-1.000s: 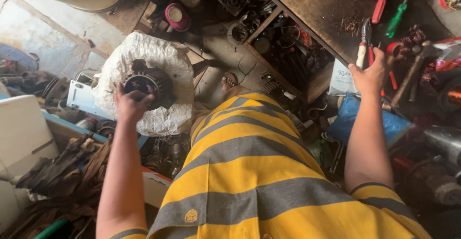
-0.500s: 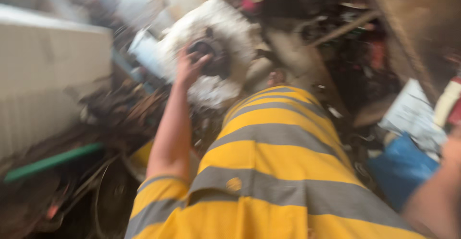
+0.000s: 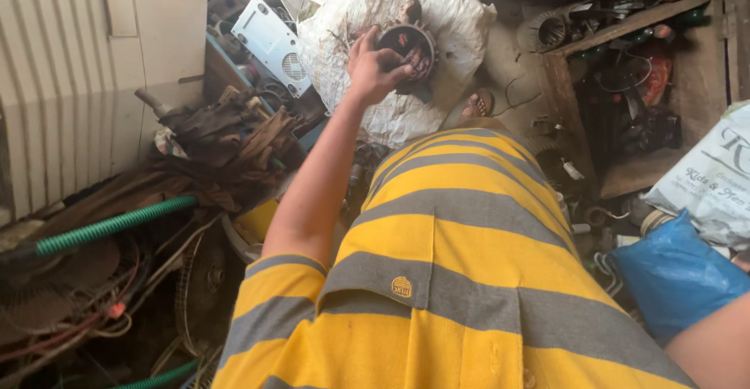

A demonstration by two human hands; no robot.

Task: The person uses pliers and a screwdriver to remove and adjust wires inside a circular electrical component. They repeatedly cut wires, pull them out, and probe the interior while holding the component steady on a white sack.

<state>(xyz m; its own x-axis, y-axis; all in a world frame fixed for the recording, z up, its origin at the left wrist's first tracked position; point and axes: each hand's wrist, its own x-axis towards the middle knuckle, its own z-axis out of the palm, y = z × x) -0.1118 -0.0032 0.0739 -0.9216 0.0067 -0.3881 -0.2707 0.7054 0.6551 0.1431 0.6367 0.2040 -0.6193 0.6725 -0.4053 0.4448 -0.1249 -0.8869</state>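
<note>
- The left hand (image 3: 373, 67) is stretched forward and closed around the rim of a round, dark motor stator (image 3: 408, 49), fingers hooked over its near edge.
- The motor stator is seen resting on a white sack (image 3: 437, 14) that lies on the floor at the top middle of the view; copper-coloured windings are visible inside its ring.
- Of the right arm only a forearm is shown at the lower right corner; the right hand is cut off by the frame, so its state cannot be told.
- Much of the lower view is blocked by the person's yellow and grey striped shirt (image 3: 469, 280), which hides the floor beneath.
- A white vented casing (image 3: 275, 41) is leaned just left of the sack, beside a large white ribbed panel (image 3: 70, 84).
- A heap of brown rags (image 3: 234, 143) is piled near the left arm, with a green corrugated hose (image 3: 117, 223) running below it.
- A fan guard (image 3: 205, 280) and loose wires are crowded at the lower left.
- A sandalled foot (image 3: 478, 104) is seen just right of the sack.
- A wooden crate (image 3: 617, 84) filled with scrap parts is set to the right, with a blue plastic bag (image 3: 672, 276) and a white printed bag (image 3: 707, 178) near it.
</note>
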